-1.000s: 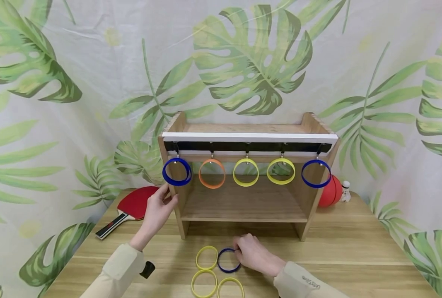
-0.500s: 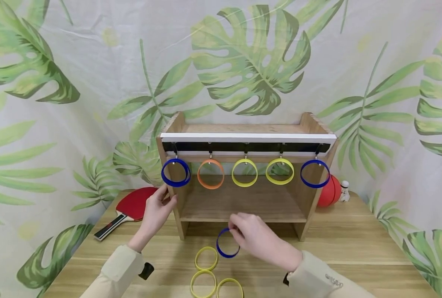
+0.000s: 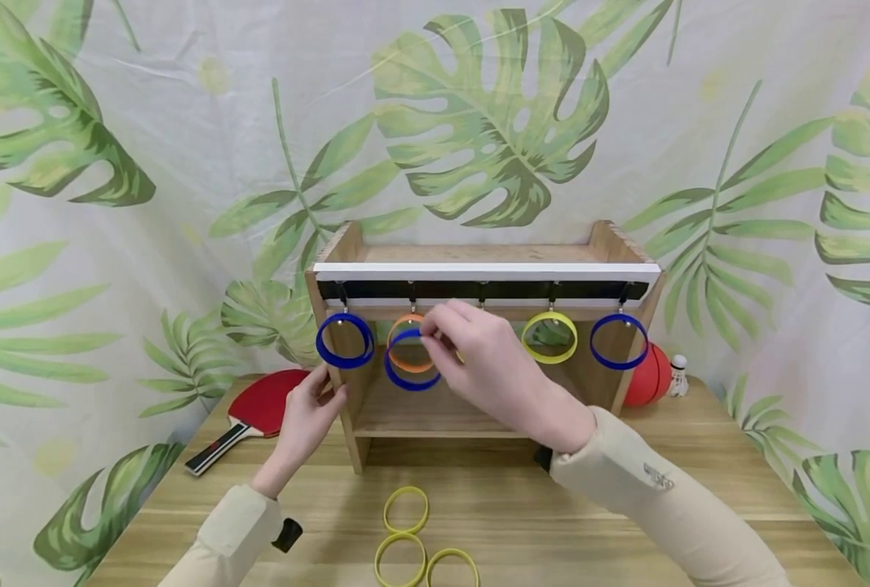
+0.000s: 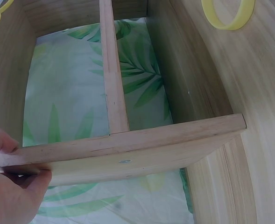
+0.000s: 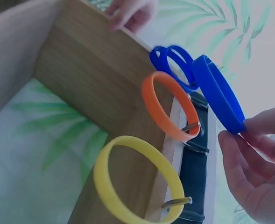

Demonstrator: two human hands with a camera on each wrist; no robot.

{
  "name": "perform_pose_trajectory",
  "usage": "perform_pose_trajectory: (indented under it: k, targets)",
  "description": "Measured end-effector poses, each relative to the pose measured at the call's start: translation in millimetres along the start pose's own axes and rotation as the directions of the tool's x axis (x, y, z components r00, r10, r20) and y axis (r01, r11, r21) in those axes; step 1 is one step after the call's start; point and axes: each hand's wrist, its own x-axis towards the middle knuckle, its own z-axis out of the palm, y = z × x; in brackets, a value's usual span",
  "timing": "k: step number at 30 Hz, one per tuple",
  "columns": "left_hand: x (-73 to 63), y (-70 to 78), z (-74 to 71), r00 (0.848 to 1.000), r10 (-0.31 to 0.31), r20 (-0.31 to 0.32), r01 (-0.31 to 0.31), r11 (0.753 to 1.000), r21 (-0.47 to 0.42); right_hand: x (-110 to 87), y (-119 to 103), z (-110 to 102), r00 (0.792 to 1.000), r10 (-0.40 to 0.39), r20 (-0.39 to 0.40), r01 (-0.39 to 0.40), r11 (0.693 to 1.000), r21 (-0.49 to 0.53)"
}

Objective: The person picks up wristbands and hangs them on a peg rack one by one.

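Note:
My right hand (image 3: 496,371) pinches a blue silicone wristband (image 5: 211,91) between thumb and fingertips. In the head view the band overlaps the orange wristband (image 3: 408,368), which hangs from a hook; the right wrist view shows the two apart. My left hand (image 3: 306,420) grips the front edge of the side panel (image 4: 128,140) of a wooden shelf (image 3: 471,399). Two overlapping blue wristbands (image 3: 323,352) hang from the leftmost hook. A yellow wristband (image 5: 102,179) on the middle hook is mostly hidden by my right hand in the head view.
Another yellow wristband (image 3: 528,350) and a blue wristband (image 3: 647,342) hang farther right. Several yellow wristbands lie on the wooden table (image 3: 589,538) in front. A table tennis bat (image 3: 266,399) lies left of the shelf; a red ball (image 3: 647,379) and a shuttlecock (image 3: 678,377) are right.
My right hand has picked the blue wristband off the table and raised it to the row of hooks, near the orange one. The left hand stays on the shelf panel.

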Motion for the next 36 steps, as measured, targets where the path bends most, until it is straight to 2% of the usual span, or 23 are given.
perform_pose_trajectory:
  k: [4,9,11,12,16,18,19,27,29,32,36]
  targets:
    - [-0.5,1.3,-1.1,1.0,-0.007,0.006,0.007,1.0,0.004,15.5,4.3,4.3,1.0,0.007,0.012,-0.006,0.999,-0.038]
    - [-1.2,2.0,-1.1,1.0,-0.005,0.013,0.005,1.0,-0.003,22.0,11.2,11.4,0.999,0.024,0.044,-0.02,0.997,-0.073]
    - [-2.1,12.4,-2.2,1.0,-0.005,0.014,0.005,1.0,0.002,23.1,13.2,12.7,0.998,0.029,0.053,-0.025,0.997,-0.079]
    - [-1.8,13.0,-2.1,1.0,-0.005,0.012,0.005,1.0,0.004,23.7,14.2,13.2,0.998,0.032,0.055,-0.027,0.996,-0.082]
    - [-1.1,12.0,-1.2,1.0,-0.007,0.011,0.007,1.0,0.027,25.4,16.7,14.4,0.997,0.042,0.062,-0.036,0.994,-0.099]
    - [0.0,1.9,0.1,1.0,-0.008,0.009,0.008,1.0,0.027,25.9,16.9,14.9,0.997,0.043,0.062,-0.036,0.993,-0.109]
    - [-0.2,2.1,-0.1,1.0,-0.008,0.01,0.008,1.0,0.03,25.9,17.0,15.2,0.997,0.042,0.063,-0.035,0.993,-0.114]
    - [-3.6,32.7,-3.6,1.0,-0.004,0.0,0.004,1.0,0.021,22.9,15.5,13.7,0.996,0.046,0.073,-0.036,0.99,-0.134]
    - [-3.1,29.2,-3.0,1.0,-0.008,0.002,0.008,1.0,0.01,18.5,11.4,9.6,0.997,0.045,0.069,-0.036,0.992,-0.125]
    - [-2.0,16.5,-1.4,1.0,-0.009,0.008,0.008,1.0,0.002,7.2,1.1,2.0,0.998,0.016,0.056,-0.011,0.996,-0.093]
    - [0.2,1.2,-0.4,1.0,-0.006,0.01,0.006,1.0,0.004,-19.7,-9.5,1.6,0.998,-0.035,0.06,0.038,0.998,-0.048]
